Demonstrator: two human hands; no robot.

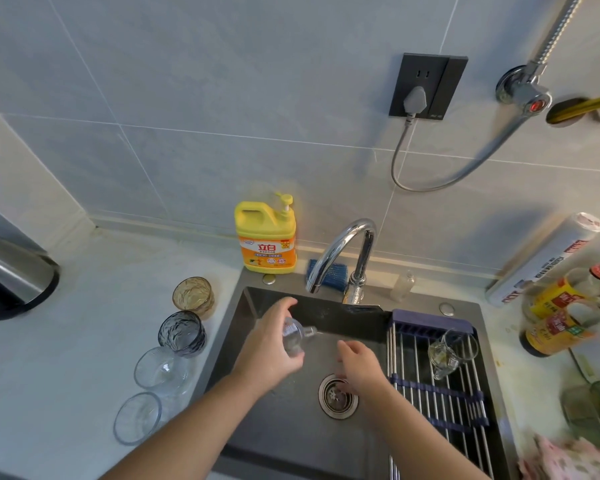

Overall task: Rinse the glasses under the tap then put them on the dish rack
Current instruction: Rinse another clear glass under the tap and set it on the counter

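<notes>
Chrome tap (340, 251) arches over the dark sink (274, 427). Below its spout, the left grip (271, 344) curls its fingers round a small tumbler (293, 336), which is tilted over the basin. The right grip (359, 370) hovers above the drain (336, 396), fingers loose and holding nothing. A glass mug (445, 353) stands on the dish rack (430, 403) across the sink's right side. On the bench (66, 341) to the left stand an amber glass (193, 296), a smoky blue glass (182, 332), a clear glass (161, 370) and a nearest clear glass (137, 417).
</notes>
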